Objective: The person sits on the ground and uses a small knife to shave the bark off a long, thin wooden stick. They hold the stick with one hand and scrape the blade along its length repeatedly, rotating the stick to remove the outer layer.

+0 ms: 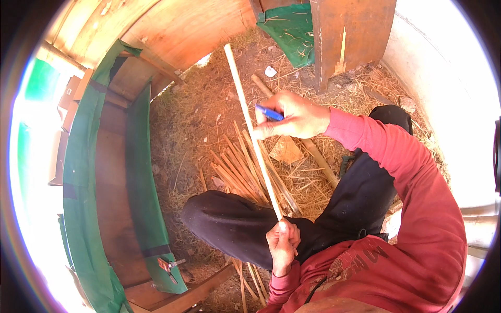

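A long, pale wooden strip (241, 94) slants from my lap up toward the far side, narrow and straight. My left hand (282, 245) is closed around its near end, thumb along the top. Farther up, my right hand (300, 117) is closed on a small blue tool (270, 112), perhaps a knife or a pen; its working end is hidden. The fingertips of that hand touch the strip or lie right beside it. Beneath the strip, a bundle of split wooden sticks (241, 169) rests on the straw-covered ground, fanned out in front of my crossed legs.
On the left runs a long wooden trough-like frame (112, 193) lined with green sheeting, with a small red-and-black tool (167, 266) on its near end. A round pole (319, 160) lies past the sticks. A wooden box (350, 36) stands at the back.
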A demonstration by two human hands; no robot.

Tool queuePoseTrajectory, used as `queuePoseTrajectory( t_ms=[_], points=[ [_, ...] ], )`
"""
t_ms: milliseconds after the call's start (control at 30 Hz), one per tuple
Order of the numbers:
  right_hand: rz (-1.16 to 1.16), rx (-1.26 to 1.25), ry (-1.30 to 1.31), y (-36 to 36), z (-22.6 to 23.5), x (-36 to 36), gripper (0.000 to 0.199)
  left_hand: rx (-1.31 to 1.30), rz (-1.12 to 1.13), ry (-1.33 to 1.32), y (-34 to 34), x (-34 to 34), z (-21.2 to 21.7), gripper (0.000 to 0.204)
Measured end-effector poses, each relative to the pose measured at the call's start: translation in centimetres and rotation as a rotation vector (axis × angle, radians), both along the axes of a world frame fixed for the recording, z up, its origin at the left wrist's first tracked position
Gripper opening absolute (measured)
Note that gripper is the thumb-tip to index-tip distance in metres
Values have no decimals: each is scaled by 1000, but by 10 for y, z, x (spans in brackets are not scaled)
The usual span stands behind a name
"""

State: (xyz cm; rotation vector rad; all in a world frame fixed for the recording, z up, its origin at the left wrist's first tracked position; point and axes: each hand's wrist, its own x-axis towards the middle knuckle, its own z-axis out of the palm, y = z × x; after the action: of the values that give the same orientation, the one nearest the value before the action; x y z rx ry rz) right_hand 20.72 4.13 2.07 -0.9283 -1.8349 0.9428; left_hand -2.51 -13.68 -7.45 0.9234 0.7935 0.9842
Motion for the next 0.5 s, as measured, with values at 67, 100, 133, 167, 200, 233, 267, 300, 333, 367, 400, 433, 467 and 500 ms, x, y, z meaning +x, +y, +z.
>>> queuePoseTrajectory(
  t_ms=[67, 100, 133, 167, 200, 233, 267, 300, 333, 367, 400, 433, 467, 500],
  points=[
    [-8, -77, 74, -1, 4, 1, 26, -1, 2, -10, -1, -2, -3, 46],
    [-11, -113, 114, -1, 6, 2, 26, -2, 3, -14, -1, -3, -4, 46],
    [-29, -119, 132, 2, 4, 4, 26, -2, -3, -7, -1, -3, -4, 46],
    [-47, -124, 149, 4, 3, 6, 26, -2, -10, 2, -1, -3, -4, 46],
    [-57, -132, 275, 3, 3, 4, 23, -1, -16, 10, -1, -3, -4, 46],
    [-67, -146, 318, 3, 3, 5, 23, -4, -18, 24, -1, -4, -5, 46],
    [-78, -160, 362, 3, 4, 6, 22, -7, -20, 38, -2, -4, -5, 46],
    [-89, -174, 405, 3, 4, 8, 22, -11, -23, 51, -2, -4, -6, 46],
    [-127, -153, 441, 3, 4, 8, 19, -9, -23, 57, -2, -4, -6, 46],
    [-138, -150, 488, 3, 3, 9, 18, -7, -23, 62, -1, -3, -7, 47],
    [-148, -145, 535, 5, 4, 10, 17, -5, -23, 68, -1, -3, -7, 47],
    [-157, -143, 581, 6, 4, 11, 17, -13, -9, 68, -1, -3, -7, 47],
    [-152, -177, 605, 6, 9, 12, 16, -21, 5, 69, -1, -3, -7, 48],
    [-163, -186, 589, 8, 9, 14, 16, -29, 19, 69, -1, -3, -7, 48]
  ],
)
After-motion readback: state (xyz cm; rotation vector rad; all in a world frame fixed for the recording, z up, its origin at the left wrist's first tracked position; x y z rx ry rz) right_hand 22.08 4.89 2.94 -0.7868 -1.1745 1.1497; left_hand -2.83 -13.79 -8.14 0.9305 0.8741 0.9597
